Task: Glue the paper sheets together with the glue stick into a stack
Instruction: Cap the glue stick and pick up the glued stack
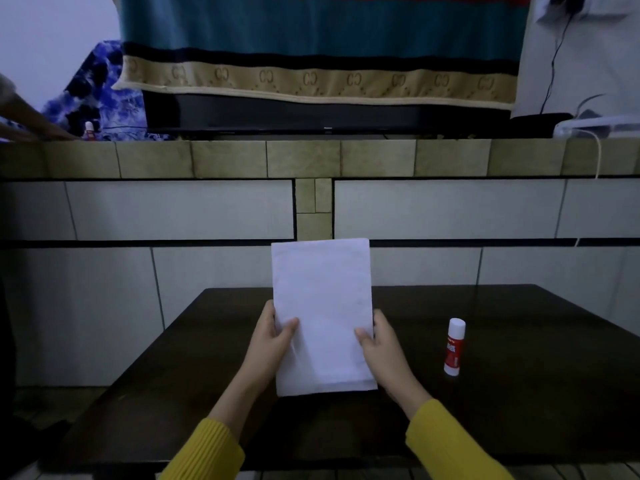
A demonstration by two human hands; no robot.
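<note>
A stack of white paper sheets [323, 299] is held upright above the dark table [519, 410], its lower edges slightly staggered. My left hand [272, 336] grips the stack's left edge, thumb on the front face. On the right edge my right hand [381, 344] grips it the same way. A glue stick [454, 346] with a white cap and red label stands upright on the table, to the right of my right hand and apart from it.
A tiled ledge [311, 157] runs across behind the table, with a dark box under a striped cloth [318, 64] on it. Another person's hand [31, 131] rests on the ledge at far left beside a small bottle [89, 129]. Cables hang at the right.
</note>
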